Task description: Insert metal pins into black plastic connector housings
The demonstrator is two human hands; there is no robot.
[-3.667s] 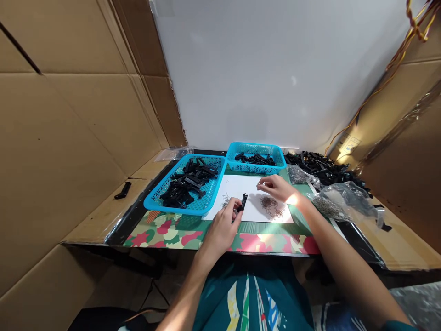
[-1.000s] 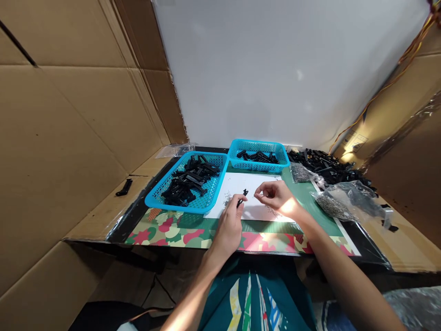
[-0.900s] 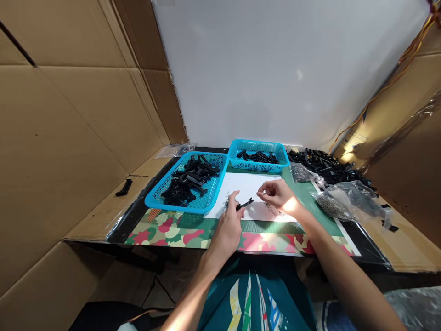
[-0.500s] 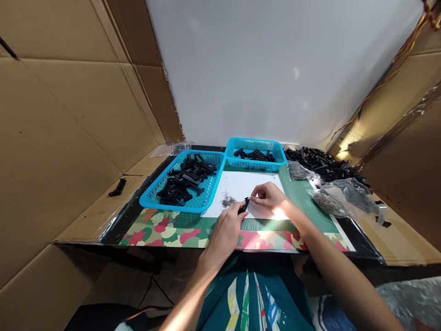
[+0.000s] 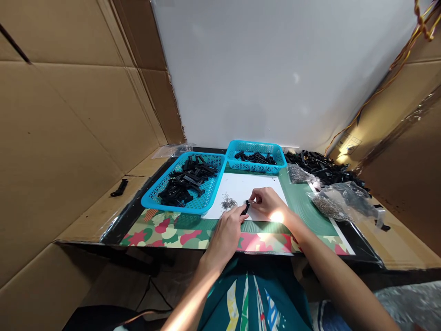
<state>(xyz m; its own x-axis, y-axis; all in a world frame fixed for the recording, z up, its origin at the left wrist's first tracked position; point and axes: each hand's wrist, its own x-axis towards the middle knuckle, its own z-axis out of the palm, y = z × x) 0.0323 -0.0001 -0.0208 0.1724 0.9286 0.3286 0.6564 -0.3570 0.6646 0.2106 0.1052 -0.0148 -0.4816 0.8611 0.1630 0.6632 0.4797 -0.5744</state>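
Observation:
My left hand [image 5: 228,228] is closed around a small black plastic part [image 5: 246,207], which tilts up above the white sheet [image 5: 237,181]. Close against its upper end, my right hand [image 5: 267,202] pinches a thin shiny metal piece [image 5: 253,202], too small to make out fully. Just left of the black part, a loose pile of tiny metal pieces [image 5: 228,202] lies on the sheet.
A large blue basket [image 5: 146,201] at left and a smaller one [image 5: 257,168] behind hold black parts. Heaped black parts [image 5: 320,168] lie at back right, near clear bags of small metal pieces [image 5: 329,207]. A single black part [image 5: 119,188] lies far left on cardboard.
My right hand has moved slightly down and in to the black part, bringing the metal piece against its upper end. My left hand keeps its hold. The camera view has shifted slightly.

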